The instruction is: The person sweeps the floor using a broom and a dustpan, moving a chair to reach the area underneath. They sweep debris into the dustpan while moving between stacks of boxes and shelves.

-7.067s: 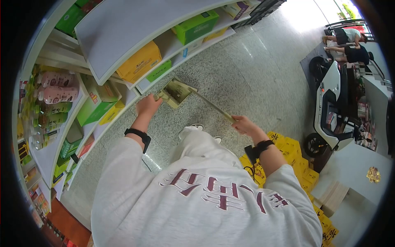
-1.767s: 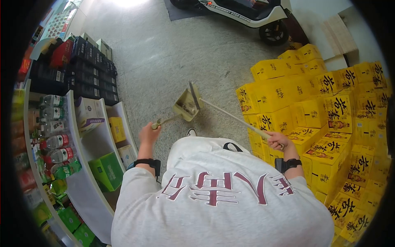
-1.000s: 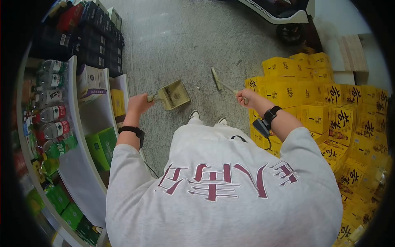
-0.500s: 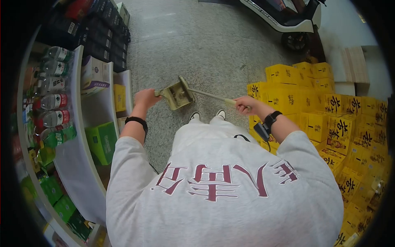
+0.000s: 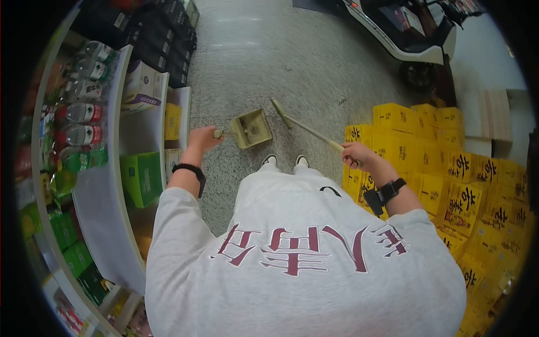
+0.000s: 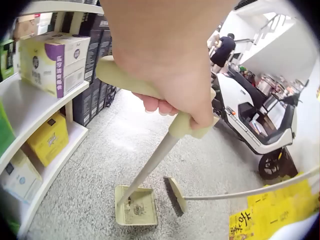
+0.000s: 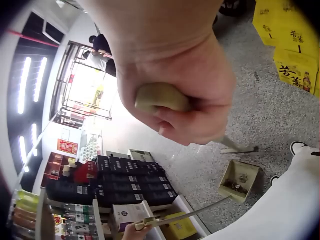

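My left hand [image 5: 206, 138] grips the handle of a pale yellow-green dustpan [image 5: 254, 130]. In the left wrist view that hand [image 6: 160, 85] curls over the handle's top, and the dustpan [image 6: 145, 207] lies low on the speckled floor with some dark debris inside. My right hand [image 5: 359, 155] holds the handle end of a broom [image 5: 314, 132]. The broom head [image 6: 175, 196] is at the floor a little right of the dustpan's open side, apart from it. The right wrist view has the right fingers wrapped round the broom handle [image 7: 161, 96].
Shelves [image 5: 120, 129] with bottles and boxes run along the left, dark stacked cartons [image 5: 168, 42] beyond. Yellow boxes [image 5: 415, 140] are piled on the right. A white scooter [image 5: 404, 45] stands at the back right. My shoes [image 5: 302, 162] are just behind the dustpan.
Since half a second ago the broom head has moved right, off the dustpan to the floor beside it. Earlier frames show the person turned and walked from other shelves, carrying both tools.
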The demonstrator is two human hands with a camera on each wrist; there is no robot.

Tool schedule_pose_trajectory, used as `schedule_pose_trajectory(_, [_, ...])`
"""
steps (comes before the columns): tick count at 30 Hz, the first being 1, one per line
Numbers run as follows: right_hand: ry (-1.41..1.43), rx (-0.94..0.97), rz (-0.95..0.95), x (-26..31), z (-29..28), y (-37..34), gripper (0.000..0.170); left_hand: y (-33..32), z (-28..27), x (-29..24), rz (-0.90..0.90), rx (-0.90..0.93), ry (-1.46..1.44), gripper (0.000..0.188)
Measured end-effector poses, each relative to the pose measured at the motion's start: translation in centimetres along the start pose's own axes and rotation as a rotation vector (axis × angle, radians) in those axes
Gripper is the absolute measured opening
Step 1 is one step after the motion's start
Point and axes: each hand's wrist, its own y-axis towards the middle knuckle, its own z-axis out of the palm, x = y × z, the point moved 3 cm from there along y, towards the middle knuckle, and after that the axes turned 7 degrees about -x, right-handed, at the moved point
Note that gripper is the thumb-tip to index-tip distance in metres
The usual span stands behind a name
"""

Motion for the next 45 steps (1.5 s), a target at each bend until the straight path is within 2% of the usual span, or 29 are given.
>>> schedule_pose_trajectory(2, [0.011, -0.086, 0.021, 0.5, -0.5, -0.5, 0.021, -3.2, 0.9, 0.3, -0.054, 0.038, -0.110, 0.038])
schedule_pose_trajectory(3, [-0.012, -0.068, 0.008, 0.6, -0.9, -0.5, 0.021, -5.2, 1.7, 0.3, -0.095, 0.009, -0.139, 0.038])
schedule_pose_trajectory(5, [0.362, -0.054, 0.132, 0.3, -2.6, -0.2, 0.005, -9.9, 2.3, -0.5, -0.220, -0.054, -0.205, 0.037])
schedule_pose_trajectory(6, [0.329, -0.033, 0.123, 0.3, -3.6, 0.3, 0.005, -12.4, 2.5, -1.2, -0.304, -0.084, -0.244, 0.037])
schedule_pose_trajectory(7, [0.562, 0.047, 0.196, 0.0, -4.3, 1.1, 0.005, -14.8, 3.2, -2.1, -0.344, -0.096, -0.248, 0.037])
schedule_pose_trajectory(8, [0.791, 0.128, 0.278, -0.2, -4.7, 1.8, 0.006, -17.3, 4.3, -2.7, -0.492, -0.112, -0.292, 0.037])
schedule_pose_trajectory(9, [0.750, 0.148, 0.279, -0.5, -4.9, 2.6, 0.006, -19.6, 5.1, -3.4, -0.640, -0.130, -0.337, 0.037])
schedule_pose_trajectory(10, [0.820, 0.167, 0.250, -0.8, -5.2, 3.2, 0.007, -21.5, 5.7, -4.8, -0.682, -0.142, -0.340, 0.037])
schedule_pose_trajectory(12, [0.861, 0.201, 0.234, -0.6, -5.5, 4.1, 0.008, -25.3, 6.8, -7.2, -0.937, -0.202, -0.425, 0.036])
schedule_pose_trajectory(13, [0.861, 0.200, 0.227, -0.7, -5.6, 4.5, 0.007, -26.5, 7.9, -8.3, -0.970, -0.200, -0.426, 0.036])
schedule_pose_trajectory(15, [0.848, 0.199, 0.236, -1.5, -5.5, 4.4, 0.007, -29.2, 9.6, -10.2, -1.171, -0.404, -0.537, 0.037])
schedule_pose_trajectory(16, [0.858, 0.191, 0.209, -1.2, -5.2, 4.2, 0.008, -30.0, 9.9, -11.3, -1.194, -0.407, -0.542, 0.037])
schedule_pose_trajectory(18, [0.833, 0.190, 0.190, -1.1, -5.3, 4.1, 0.008, -32.3, 10.3, -13.9, -1.415, -0.381, -0.687, 0.041])
schedule_pose_trajectory(19, [0.864, 0.212, 0.165, -1.3, -5.0, 4.5, 0.009, -33.5, 11.2, -15.1, -1.449, -0.390, -0.688, 0.041])
schedule_pose_trajectory(21, [0.866, 0.257, 0.164, -1.6, -3.9, 4.9, 0.011, -36.7, 13.3, -17.1, -1.495, -0.586, -0.794, 0.047])
schedule_pose_trajectory(22, [0.884, 0.297, 0.176, -1.9, -3.1, 4.8, 0.010, -38.6, 14.1, -18.1, -1.533, -0.593, -0.783, 0.047])
schedule_pose_trajectory(24, [0.870, 0.349, 0.191, -2.4, -1.5, 4.5, 0.010, -41.5, 15.4, -20.4, -1.714, -0.487, -0.667, 0.050])
schedule_pose_trajectory(28, [0.656, 0.324, 0.196, -4.4, 2.8, 2.7, 0.010, -47.4, 15.8, -24.9, -1.796, -0.646, -0.855, 0.052])
schedule_pose_trajectory(30, [0.555, 0.295, 0.195, -5.9, 4.7, 1.7, 0.011, -50.4, 15.1, -26.3, -1.925, -0.498, -0.795, 0.054])
schedule_pose_trajectory(37, [0.217, 0.429, 0.258, -11.8, 11.2, -0.6, 0.007, -63.3, 20.1, -30.0, -2.054, -0.448, -0.611, 0.055])
schedule_pose_trajectory(40, [0.139, 0.457, 0.246, -16.2, 15.7, -2.9, 0.007, -69.6, 21.9, -31.6, -2.074, -0.457, -0.612, 0.056])
schedule_pose_trajectory(42, [0.096, 0.478, 0.220, -20.1, 19.7, -4.4, 0.006, -72.8, 22.1, -32.6, -2.058, -0.488, -0.724, 0.055])
schedule_pose_trajectory(45, [0.044, 0.575, 0.264, -26.8, 25.7, -7.1, 0.005, -77.5, 24.7, -34.0, -2.150, -0.560, -0.767, 0.052])
